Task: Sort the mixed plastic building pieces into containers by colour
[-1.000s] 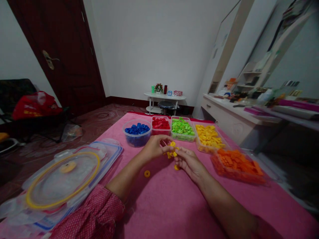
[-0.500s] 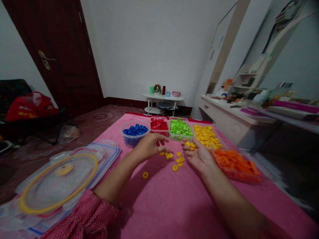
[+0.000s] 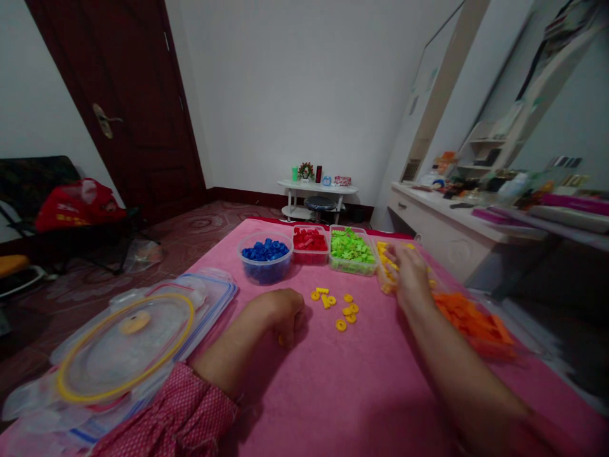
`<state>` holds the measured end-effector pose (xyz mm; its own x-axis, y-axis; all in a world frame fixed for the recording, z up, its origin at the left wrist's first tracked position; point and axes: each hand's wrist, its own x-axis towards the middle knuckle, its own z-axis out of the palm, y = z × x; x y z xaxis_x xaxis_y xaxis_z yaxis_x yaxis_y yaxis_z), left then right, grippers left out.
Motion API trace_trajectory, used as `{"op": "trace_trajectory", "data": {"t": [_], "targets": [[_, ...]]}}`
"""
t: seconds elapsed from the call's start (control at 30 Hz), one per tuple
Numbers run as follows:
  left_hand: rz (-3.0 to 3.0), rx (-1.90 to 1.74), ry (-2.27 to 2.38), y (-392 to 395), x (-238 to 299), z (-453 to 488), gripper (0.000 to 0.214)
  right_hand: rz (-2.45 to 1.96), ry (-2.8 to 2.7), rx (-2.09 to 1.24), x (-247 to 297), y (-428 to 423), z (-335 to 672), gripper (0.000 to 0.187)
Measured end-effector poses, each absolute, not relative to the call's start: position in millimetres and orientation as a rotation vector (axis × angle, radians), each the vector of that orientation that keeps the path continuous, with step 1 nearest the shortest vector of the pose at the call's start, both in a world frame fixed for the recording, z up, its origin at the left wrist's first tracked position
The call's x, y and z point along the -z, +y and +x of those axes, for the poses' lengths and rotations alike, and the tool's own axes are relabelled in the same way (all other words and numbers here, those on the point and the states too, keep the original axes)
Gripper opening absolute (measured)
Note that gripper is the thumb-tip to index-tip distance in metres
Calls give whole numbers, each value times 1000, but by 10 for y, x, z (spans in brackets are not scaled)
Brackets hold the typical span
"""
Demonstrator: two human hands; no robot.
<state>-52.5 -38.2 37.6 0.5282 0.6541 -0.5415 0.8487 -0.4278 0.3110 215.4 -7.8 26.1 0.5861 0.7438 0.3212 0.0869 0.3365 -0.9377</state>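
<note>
My left hand (image 3: 287,312) rests low on the pink tablecloth with its fingers curled down. A yellow ring (image 3: 281,341) peeks out at its fingertips, mostly covered. My right hand (image 3: 410,263) reaches over the clear box of yellow pieces (image 3: 387,263), palm turned away. Blur and the hand itself hide its fingers, so whether anything is in them does not show. Between the hands lie several loose yellow rings (image 3: 341,325) and a small yellow bar (image 3: 322,291).
Along the table's far side stand a round tub of blue pieces (image 3: 266,257), a box of red pieces (image 3: 310,244) and one of green pieces (image 3: 352,251). An orange-filled box (image 3: 476,324) sits at right. Stacked clear lids (image 3: 128,343) cover the left side.
My right hand, earlier palm up with yellow pieces in it, has moved right over the yellow box. My left hand has come down and back onto the lone yellow ring.
</note>
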Motion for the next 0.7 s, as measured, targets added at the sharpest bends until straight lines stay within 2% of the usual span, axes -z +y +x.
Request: {"op": "trace_trajectory", "data": {"t": [0.13,0.3,0.37,0.5,0.7], "targets": [[2355,115,1224,-353,-335,-475,14,-1366,-1450,-666,76,-236,1767,23],[2431,-628,1473,-216,-101,-278,35,-1523,-1984,-384,295,-304,1591,25],[2506,-673,1381,-186,20,-212,40,-1596,-2070,-274,298,-332,1571,22],[2594,-548,1235,-174,167,-177,31,-1694,-2088,-126,234,-380,1569,11],[2524,-588,1401,-185,178,-190,26,-1697,-2035,-68,139,-463,1509,10]]}}
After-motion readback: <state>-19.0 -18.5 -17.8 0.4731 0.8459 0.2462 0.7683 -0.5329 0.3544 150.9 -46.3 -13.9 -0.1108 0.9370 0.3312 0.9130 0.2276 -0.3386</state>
